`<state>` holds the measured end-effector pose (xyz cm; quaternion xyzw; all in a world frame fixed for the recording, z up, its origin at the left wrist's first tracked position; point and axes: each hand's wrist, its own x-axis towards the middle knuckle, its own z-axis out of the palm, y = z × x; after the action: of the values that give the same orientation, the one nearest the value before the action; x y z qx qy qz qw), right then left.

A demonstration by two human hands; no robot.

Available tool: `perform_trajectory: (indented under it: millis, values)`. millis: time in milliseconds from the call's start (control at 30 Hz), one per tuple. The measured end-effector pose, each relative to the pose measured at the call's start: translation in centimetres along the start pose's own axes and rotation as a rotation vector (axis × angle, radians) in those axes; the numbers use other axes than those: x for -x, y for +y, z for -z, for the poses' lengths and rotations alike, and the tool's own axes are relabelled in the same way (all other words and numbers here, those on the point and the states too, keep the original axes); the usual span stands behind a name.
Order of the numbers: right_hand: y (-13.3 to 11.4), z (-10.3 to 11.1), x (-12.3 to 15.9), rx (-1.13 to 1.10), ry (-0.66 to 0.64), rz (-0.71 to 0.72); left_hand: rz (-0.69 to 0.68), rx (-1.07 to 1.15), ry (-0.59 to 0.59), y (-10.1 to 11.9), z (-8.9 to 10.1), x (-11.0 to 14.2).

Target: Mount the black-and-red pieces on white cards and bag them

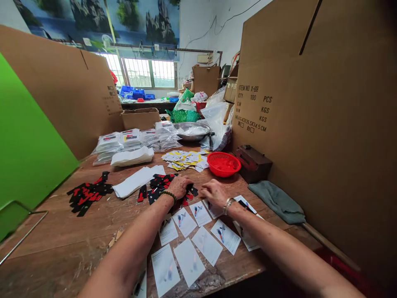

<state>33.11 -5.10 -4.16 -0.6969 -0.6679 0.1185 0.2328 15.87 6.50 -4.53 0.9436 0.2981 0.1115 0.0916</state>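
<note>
Black-and-red flat plastic pieces (161, 184) mid-bench: left hand (180, 186) spread on pile, right hand (214, 192) loosely curled, holding nothing visible; better lift one piece at a time.

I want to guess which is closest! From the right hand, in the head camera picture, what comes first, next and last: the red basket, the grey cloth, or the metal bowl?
Counting from the right hand:
1. Red basket, just beyond the hand, slightly to its right.
2. Grey cloth, farther off on the right, by the cardboard wall.
3. Metal bowl, far back on the table, clearly last.
</note>
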Motion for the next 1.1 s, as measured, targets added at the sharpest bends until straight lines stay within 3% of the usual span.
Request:
perform_trajectory:
  millis: [100,200,300,433,533,600,667,800,933,1100]
  values:
    - [-2.3,-2.8,-2.1,-0.052,-0.006,-0.052,0.023,0.058,0.027,-0.2,-0.2,-0.2]
    - [-2.4,-4.3,-3.7,-0.13,0.01,-0.136,0.094,0.134,0.111,-0.3,0.0,-0.1]
    - [-1.7,-4.0,-4.7,-0.263,0.024,-0.219,0.178,0.231,0.236,-0.4,0.8,0.2]
    - [-1.8,-1.9,-4.4,-0.524,0.014,-0.269,0.307,0.366,0.447,0.3,2.6,1.1]
    - [-3.0,-0.2,-2.6,-0.734,-0.044,-0.25,0.378,0.684,0.516,2.1,3.7,2.3]
    - [-3.7,0.6,-0.8,-0.835,-0.073,-0.231,0.371,1.057,0.478,3.8,4.0,3.4]
    - [-3.6,1.4,1.1,-0.942,-0.079,-0.236,0.352,1.285,0.438,5.7,4.1,4.6]
    - [-1.6,3.7,5.0,-1.081,-0.011,-0.298,0.334,1.256,0.434,9.1,3.6,6.0]
    - [0.7,6.4,8.2,-1.137,-0.041,-0.357,0.343,1.354,0.323,12.4,3.0,6.2]
    - [4.0,9.0,11.6,-0.976,0.011,-0.467,0.431,1.345,0.317,14.5,2.8,6.5]
